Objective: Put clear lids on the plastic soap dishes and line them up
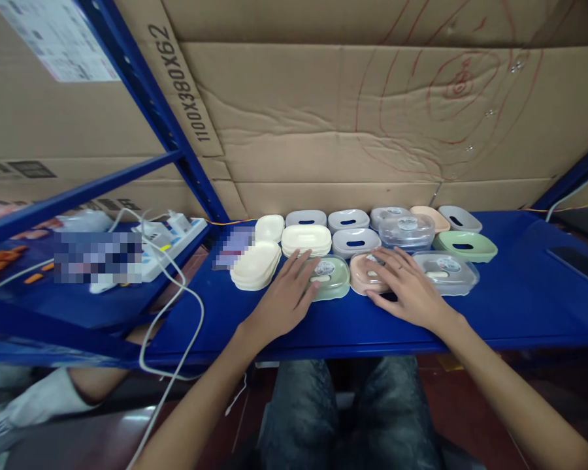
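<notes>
Above the person's denim knees (333,405), on the blue shelf (519,307), the left hand (281,303) lies flat with fingers spread on the green lidded soap dish (330,277), the right hand (409,290) likewise on the pink soap dish (367,274); both dishes look like light, stiff, slippery plastic, probably best gripped by their long sides.

Soap boxes (355,243) on shelf (519,307) (in rows)
</notes>
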### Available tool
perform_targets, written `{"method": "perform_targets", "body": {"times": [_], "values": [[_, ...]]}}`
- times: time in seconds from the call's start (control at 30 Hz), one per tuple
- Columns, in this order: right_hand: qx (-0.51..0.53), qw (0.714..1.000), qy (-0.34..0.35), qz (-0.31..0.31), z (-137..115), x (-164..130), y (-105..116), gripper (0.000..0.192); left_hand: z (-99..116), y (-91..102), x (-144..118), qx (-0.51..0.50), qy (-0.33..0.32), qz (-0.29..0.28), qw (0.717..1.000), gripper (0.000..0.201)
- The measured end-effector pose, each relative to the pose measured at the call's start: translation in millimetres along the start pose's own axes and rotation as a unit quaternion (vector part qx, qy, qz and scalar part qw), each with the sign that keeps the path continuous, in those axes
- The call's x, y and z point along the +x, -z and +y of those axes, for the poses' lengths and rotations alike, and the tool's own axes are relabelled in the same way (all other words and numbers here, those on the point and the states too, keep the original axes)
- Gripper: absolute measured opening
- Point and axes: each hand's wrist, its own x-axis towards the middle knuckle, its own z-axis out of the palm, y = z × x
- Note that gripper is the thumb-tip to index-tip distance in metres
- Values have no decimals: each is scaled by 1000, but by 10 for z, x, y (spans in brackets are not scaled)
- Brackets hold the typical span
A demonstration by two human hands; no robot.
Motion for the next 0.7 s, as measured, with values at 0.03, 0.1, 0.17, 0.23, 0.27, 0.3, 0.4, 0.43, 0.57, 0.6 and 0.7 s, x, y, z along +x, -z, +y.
{"method": "perform_targets", "body": {"times": [0.03, 0.1, 0.17, 0.23, 0.27, 0.3, 0.4, 0.43, 0.57, 0.6, 0.7], "values": [[-3, 1000, -3, 0, -2, -3, -3, 61, -6, -2, 10, 1, -4, -2, 1000, 56], [-10, 1000, -7, 0, -10, -7, -10, 61, -18, -9, 20, 3, -9, 1, 1000, 56], [-13, 1000, -11, 3, -21, -11, -20, 59, -35, -4, 16, 4, -13, 13, 1000, 56], [-14, 1000, -15, 8, -30, -16, -28, 57, -70, 34, -1, 6, -15, 34, 999, 56], [-15, 1000, -16, 10, -33, -20, -31, 56, -100, 70, -15, 10, -14, 51, 999, 57], [-16, 1000, -16, 10, -37, -22, -31, 56, -140, 116, -33, 17, -11, 72, 997, 57], [-21, 1000, -17, 15, -57, -6, -8, 58, -315, 283, -119, 72, 17, 145, 987, 54], [-19, 999, -18, 23, -71, 19, 11, 59, -382, 334, -159, 97, 34, 158, 982, 53], [18, 997, -28, 66, -189, 303, 141, 55, -574, 425, -341, 213, 121, 132, 960, 50], [31, 997, -29, 69, -225, 431, 176, 54, -589, 419, -379, 237, 143, 117, 954, 50], [61, 998, -18, 29, -294, 927, 222, 51, -571, 373, -442, 278, 185, 70, 940, 52]]}}
